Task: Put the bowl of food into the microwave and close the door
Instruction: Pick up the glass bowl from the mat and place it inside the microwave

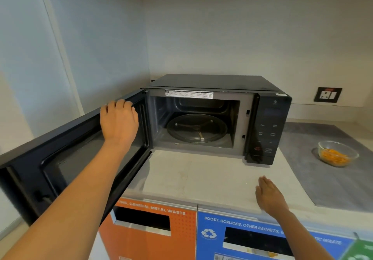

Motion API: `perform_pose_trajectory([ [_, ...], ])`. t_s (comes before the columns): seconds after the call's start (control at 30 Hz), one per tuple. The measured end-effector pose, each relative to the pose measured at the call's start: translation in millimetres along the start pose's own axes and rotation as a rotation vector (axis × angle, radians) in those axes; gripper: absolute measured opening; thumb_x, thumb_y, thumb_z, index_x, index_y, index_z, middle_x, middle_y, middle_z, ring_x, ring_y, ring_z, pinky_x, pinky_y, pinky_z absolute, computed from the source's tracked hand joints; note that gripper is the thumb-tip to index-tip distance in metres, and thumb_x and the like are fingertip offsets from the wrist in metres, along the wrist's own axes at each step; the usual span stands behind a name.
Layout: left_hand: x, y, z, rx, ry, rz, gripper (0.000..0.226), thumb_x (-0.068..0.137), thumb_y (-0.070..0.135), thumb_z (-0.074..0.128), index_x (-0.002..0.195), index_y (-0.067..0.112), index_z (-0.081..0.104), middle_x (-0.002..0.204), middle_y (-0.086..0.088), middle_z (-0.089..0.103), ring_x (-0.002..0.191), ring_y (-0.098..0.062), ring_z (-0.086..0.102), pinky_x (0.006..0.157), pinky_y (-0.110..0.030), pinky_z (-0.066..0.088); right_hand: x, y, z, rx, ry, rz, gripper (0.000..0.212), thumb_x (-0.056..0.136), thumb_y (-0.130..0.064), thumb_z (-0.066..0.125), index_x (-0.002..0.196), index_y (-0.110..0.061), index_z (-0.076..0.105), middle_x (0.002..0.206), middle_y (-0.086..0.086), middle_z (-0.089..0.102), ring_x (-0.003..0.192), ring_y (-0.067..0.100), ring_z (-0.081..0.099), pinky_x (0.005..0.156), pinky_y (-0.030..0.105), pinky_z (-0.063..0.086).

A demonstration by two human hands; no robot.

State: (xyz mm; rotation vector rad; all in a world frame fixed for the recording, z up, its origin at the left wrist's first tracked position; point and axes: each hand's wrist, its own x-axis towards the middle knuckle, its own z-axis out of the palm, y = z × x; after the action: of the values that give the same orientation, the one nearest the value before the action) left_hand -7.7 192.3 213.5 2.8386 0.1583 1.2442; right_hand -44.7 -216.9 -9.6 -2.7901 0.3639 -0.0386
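Note:
A black microwave (268, 122) stands on the counter with its door (60, 163) swung wide to the left. Inside, the glass turntable (196, 128) is bare. My left hand (119, 121) rests over the door's top edge near the hinge, fingers curled on it. A clear glass bowl (338, 153) with orange food sits on the grey mat to the right of the microwave. My right hand (270, 196) hovers flat over the counter's front edge, fingers together and extended, holding nothing, well short of the bowl.
The white counter (191, 177) has a grey mat (314, 179) at the right. Below the front edge stand an orange waste bin (153, 237) and a blue waste bin (212, 245). A wall socket (328, 94) is behind the microwave's right side.

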Motion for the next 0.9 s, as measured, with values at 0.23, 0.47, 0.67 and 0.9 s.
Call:
perform_pose_trajectory([
  [0.23,-14,58,27,-0.140,-0.005,0.036,0.030,0.095,0.014,0.046,0.112,-0.001,0.065,0.115,-0.021,0.066,0.107,-0.037,0.059,0.099,-0.047,0.041,0,6,-25,0.189,-0.048,0.005,0.046,0.098,-0.026,0.038,0.141,-0.011,0.031,0.152,0.008,0.030,0.138,0.026,0.031,0.113,0.036,0.027],
  [0.47,-45,174,47,-0.367,-0.142,0.121,0.029,0.095,0.017,0.045,0.097,0.005,0.072,0.099,-0.013,0.072,0.088,-0.030,0.065,0.076,-0.041,0.049,6,51,-66,0.525,0.210,0.091,0.034,0.093,-0.017,0.051,0.126,-0.011,0.051,0.133,0.015,0.052,0.119,0.030,0.051,0.102,0.038,0.040],
  [0.67,-89,296,55,-0.599,-0.459,0.211,0.041,0.099,0.033,0.039,0.089,0.009,0.071,0.094,-0.012,0.073,0.085,-0.031,0.067,0.075,-0.037,0.053,21,110,-111,0.701,0.426,0.210,0.034,0.090,-0.013,0.057,0.122,-0.005,0.054,0.123,0.018,0.059,0.113,0.034,0.054,0.090,0.032,0.039],
  [0.9,-110,430,85,-1.087,-0.909,0.028,0.036,0.094,0.039,0.044,0.098,0.018,0.073,0.104,-0.002,0.071,0.085,-0.023,0.064,0.074,-0.031,0.050,58,175,-152,0.789,0.574,0.258,0.043,0.085,-0.007,0.062,0.126,-0.004,0.049,0.123,0.019,0.058,0.111,0.033,0.055,0.088,0.031,0.041],
])
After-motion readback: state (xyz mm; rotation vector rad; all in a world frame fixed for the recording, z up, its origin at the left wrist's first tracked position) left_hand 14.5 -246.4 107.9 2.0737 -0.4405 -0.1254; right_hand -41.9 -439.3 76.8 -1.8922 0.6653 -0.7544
